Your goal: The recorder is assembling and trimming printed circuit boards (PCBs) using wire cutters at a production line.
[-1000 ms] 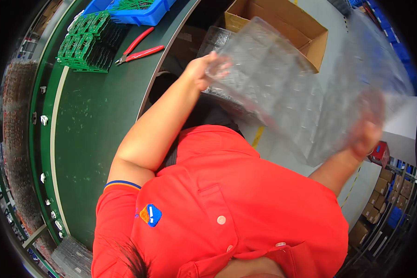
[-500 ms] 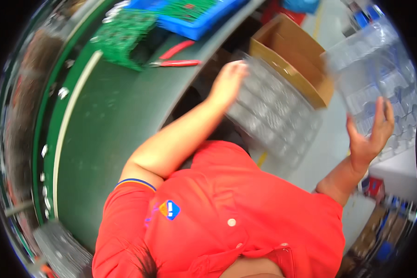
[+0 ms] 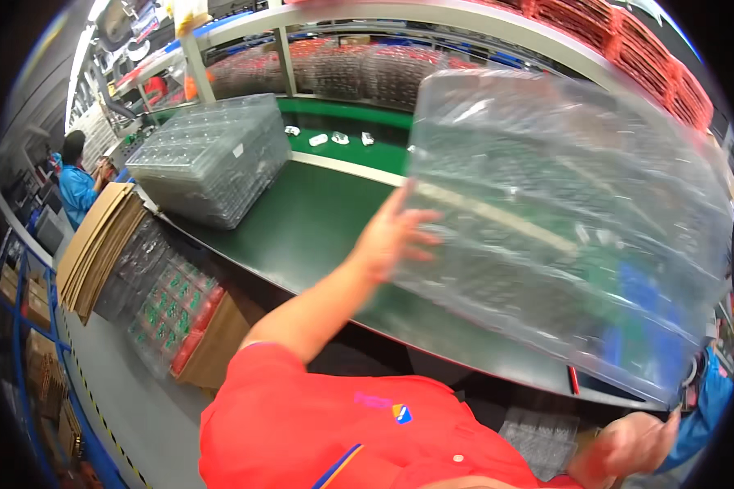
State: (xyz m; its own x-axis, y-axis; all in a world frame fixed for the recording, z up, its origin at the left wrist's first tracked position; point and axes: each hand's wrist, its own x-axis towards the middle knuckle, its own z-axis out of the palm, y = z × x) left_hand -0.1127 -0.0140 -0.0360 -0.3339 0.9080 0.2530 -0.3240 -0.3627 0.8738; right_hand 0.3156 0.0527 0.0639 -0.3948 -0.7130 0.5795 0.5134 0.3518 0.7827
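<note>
A large clear plastic blister tray point(image 3: 538, 220) is held up over the green workbench, tilted and smeared by motion. My left hand point(image 3: 391, 236) grips its left edge, some fingers showing at the rim. Below the tray's lower right corner is my right hand point(image 3: 632, 444), fingers partly curled and blurred; whether it touches the tray I cannot tell. Through the clear plastic, a blue bin point(image 3: 640, 326) and something green show faintly. Down by my body lies another clear tray point(image 3: 538, 440).
A tall stack of clear trays point(image 3: 212, 159) stands on the workbench point(image 3: 326, 220) at the left. Beside the bench are cardboard sheets point(image 3: 98, 244) and a carton point(image 3: 220, 346) with trays of green parts. Red baskets point(image 3: 620, 49) line the upper right. A person in blue point(image 3: 77, 187) works at far left.
My view has swung from the carton and trays beside the bench to the bench itself. My left hand has moved from the tray above the floor to this raised one; my right hand is lower.
</note>
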